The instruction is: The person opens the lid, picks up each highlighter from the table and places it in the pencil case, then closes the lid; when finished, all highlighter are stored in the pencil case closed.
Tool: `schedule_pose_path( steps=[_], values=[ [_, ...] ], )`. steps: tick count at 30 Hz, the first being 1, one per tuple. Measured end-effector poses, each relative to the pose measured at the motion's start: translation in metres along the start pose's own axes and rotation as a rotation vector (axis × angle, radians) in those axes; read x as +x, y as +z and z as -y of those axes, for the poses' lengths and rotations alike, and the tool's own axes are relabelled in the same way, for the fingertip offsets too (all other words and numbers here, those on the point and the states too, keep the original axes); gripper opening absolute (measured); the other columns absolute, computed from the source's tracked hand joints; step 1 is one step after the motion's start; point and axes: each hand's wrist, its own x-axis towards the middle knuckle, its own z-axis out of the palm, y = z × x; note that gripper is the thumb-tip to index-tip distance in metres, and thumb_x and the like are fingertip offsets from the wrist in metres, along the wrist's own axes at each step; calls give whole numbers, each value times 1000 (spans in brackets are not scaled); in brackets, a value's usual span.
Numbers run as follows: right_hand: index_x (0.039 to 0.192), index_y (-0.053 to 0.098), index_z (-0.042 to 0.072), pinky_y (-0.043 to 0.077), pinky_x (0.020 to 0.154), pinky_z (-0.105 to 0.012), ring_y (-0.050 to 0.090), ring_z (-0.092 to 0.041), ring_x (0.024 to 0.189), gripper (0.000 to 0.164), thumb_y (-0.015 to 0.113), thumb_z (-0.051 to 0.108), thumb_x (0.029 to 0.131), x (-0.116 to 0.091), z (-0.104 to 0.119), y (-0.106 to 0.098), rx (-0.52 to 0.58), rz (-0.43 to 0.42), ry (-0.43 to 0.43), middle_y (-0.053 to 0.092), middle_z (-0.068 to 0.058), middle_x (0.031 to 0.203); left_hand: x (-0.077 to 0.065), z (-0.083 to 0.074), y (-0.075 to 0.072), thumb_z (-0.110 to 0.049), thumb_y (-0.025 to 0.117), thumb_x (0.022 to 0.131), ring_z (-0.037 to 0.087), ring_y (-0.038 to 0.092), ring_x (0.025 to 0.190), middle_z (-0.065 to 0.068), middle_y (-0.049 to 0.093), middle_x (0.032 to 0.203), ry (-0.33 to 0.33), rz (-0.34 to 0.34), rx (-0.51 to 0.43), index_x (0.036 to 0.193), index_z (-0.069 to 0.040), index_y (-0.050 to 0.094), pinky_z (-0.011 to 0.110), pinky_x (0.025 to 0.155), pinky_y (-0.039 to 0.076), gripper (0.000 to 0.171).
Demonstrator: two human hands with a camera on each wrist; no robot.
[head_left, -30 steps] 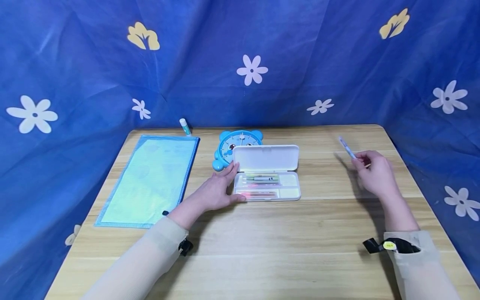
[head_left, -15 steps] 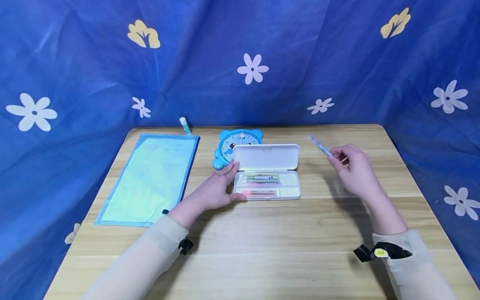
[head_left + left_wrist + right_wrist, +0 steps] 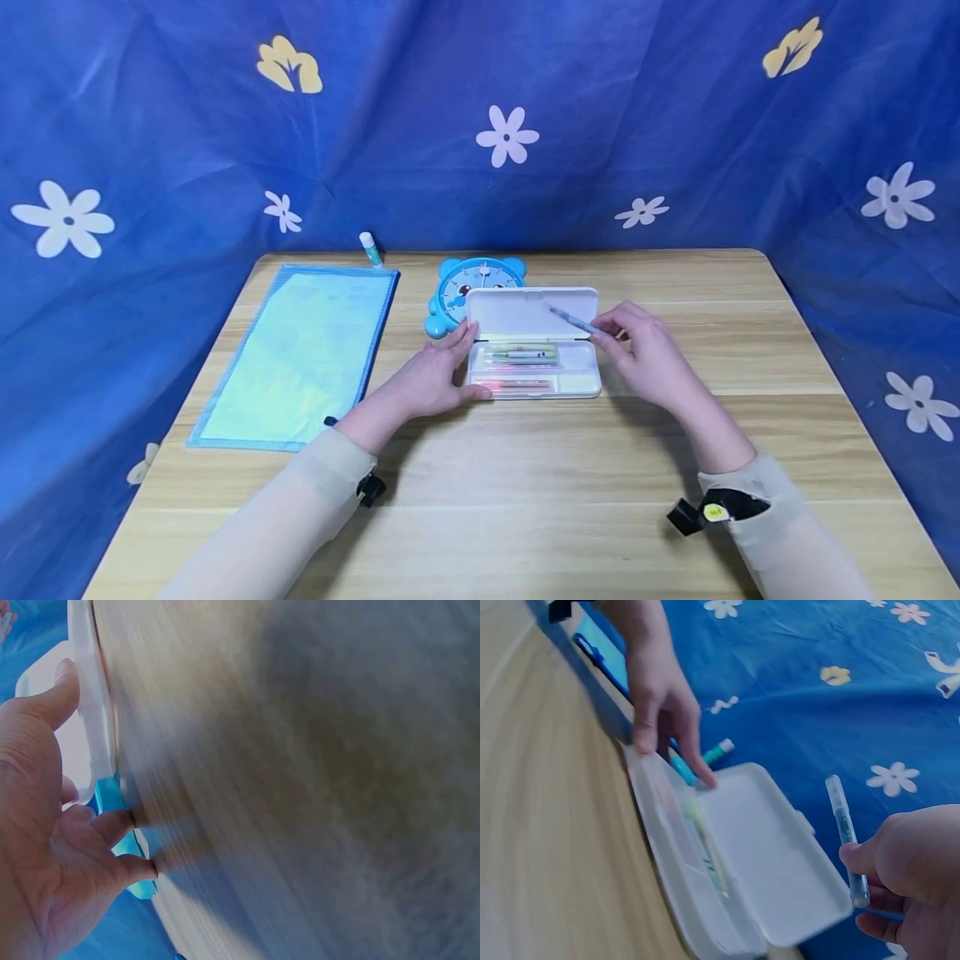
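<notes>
A white pencil case (image 3: 588, 383) lies with its lid (image 3: 517, 312) raised and several pens (image 3: 525, 357) in its compartments. At its left end rests my left hand (image 3: 431, 379), thumb on the front corner and fingers extended to the back by the lid. In the left wrist view the thumb (image 3: 66, 686) lies against the case, and two fingertips reach down at the tabletop. My right hand (image 3: 641, 350) pinches a slim pen with a clear cap (image 3: 844, 825) between thumb and fingers. It holds the pen tilted, beside the case's right end, overlapping the lid in the head view.
A blue bear-shaped toy clock (image 3: 456, 292) stands behind the case, partly hidden by the lid. A blue-edged mesh pouch (image 3: 300, 358) lies to the left, with a glue stick (image 3: 371, 250) at its far corner. Blue floral cloth (image 3: 420, 125) hangs behind the wooden table (image 3: 525, 492).
My right hand has carried the pen leftward from the table's right side to the pencil case, and the pen now points more to the left. My left hand has stayed at the case.
</notes>
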Motion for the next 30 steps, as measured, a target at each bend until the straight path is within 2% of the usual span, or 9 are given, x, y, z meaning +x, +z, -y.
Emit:
schedule_pose_path(
  steps=[7, 12, 16, 23, 30],
  values=[
    [108, 75, 3, 55, 80, -42, 64, -19, 90, 9, 74, 4, 99, 4, 11, 28, 10, 109, -30, 68, -3, 101, 1, 0, 0, -68, 74, 90, 45, 28, 153, 13, 12, 174, 3, -2, 6, 170, -10, 15, 64, 122, 23, 115],
    [109, 75, 4, 55, 86, -42, 65, -19, 95, 10, 74, 7, 100, 4, 16, 47, -14, 181, -44, 68, -3, 103, 1, 0, 1, -68, 74, 90, 44, 28, 153, 14, 13, 174, 6, -4, 5, 170, -10, 15, 64, 122, 23, 115],
    [111, 75, 3, 56, 86, -41, 62, -18, 93, 12, 73, 9, 101, 5, 18, 58, -33, 229, -53, 66, -2, 101, 1, 1, 1, -68, 74, 90, 44, 28, 153, 14, 13, 174, 3, -6, 7, 170, -10, 15, 64, 122, 23, 115],
    [108, 77, 2, 55, 85, -40, 62, -19, 92, 11, 75, 7, 99, 6, 15, 78, -72, 257, -125, 65, -2, 96, 0, 0, 0, -68, 74, 90, 43, 29, 153, 14, 13, 174, 4, -6, 8, 170, -10, 15, 64, 122, 24, 115],
    [104, 77, 5, 56, 88, -41, 65, -20, 95, 6, 77, 6, 98, 5, 12, 90, -95, 264, -150, 68, -2, 97, -1, -3, -1, -68, 75, 89, 40, 30, 154, 14, 11, 175, -2, 0, -1, 170, -12, 13, 63, 122, 24, 117]
  ],
)
